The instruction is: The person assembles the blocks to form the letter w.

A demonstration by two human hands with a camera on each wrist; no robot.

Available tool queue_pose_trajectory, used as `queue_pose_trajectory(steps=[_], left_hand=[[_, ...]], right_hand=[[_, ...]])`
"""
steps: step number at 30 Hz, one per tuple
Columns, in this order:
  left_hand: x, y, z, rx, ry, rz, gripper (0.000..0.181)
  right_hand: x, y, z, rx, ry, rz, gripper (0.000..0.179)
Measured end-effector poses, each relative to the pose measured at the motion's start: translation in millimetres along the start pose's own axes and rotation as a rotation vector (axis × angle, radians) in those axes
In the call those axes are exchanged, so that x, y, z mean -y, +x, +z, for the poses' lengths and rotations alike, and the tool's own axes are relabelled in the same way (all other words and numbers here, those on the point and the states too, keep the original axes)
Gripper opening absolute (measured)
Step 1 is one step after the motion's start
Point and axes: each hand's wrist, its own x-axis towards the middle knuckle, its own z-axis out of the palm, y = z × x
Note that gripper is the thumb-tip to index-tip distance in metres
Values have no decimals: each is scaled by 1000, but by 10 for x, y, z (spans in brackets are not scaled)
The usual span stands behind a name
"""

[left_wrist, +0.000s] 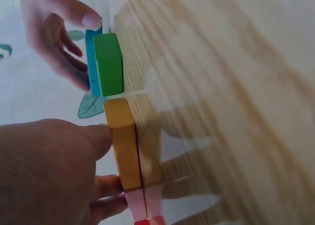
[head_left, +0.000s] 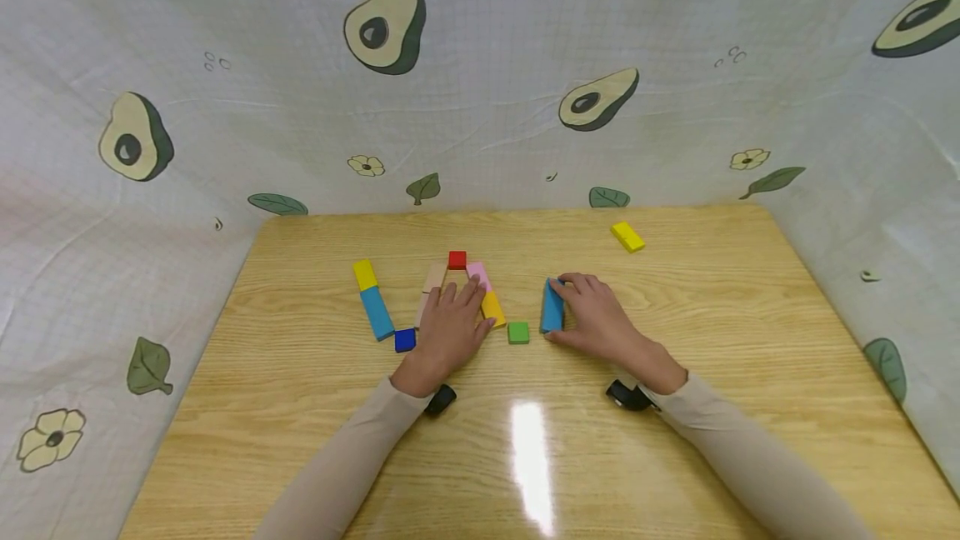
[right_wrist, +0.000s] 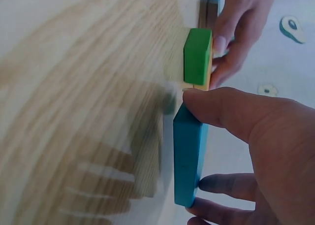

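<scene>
My right hand (head_left: 600, 319) holds a light-blue block (right_wrist: 187, 158), thumb at its near end and fingers at its far end. My left hand (head_left: 450, 332) reaches over the blocks in the middle. Its thumb touches an orange block (left_wrist: 125, 146), and its fingertips lie by the seam with a pink block (left_wrist: 135, 203). Orange and pink form one slanted line. Beige blocks (head_left: 435, 277), partly hidden by the left hand, form another line. A red block (head_left: 457, 260) sits between the two far ends. Between my hands stands a green block (head_left: 518, 332).
Left of the beige blocks, a yellow block (head_left: 365, 275), a second light-blue block (head_left: 377, 313) and a dark-blue block (head_left: 405, 340) make a slanted row. Another yellow piece (head_left: 627, 237) lies at the back right. Patterned cloth (head_left: 480, 107) surrounds the wooden table (head_left: 300, 407) behind and at the sides.
</scene>
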Motion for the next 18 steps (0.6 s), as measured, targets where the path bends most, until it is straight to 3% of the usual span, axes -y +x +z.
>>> queue_pose_trajectory(steps=[18], left_hand=[[-18,-15,-15,-13,12,-8,63]], right_hand=[[122,85,83,15,-20,26,81]])
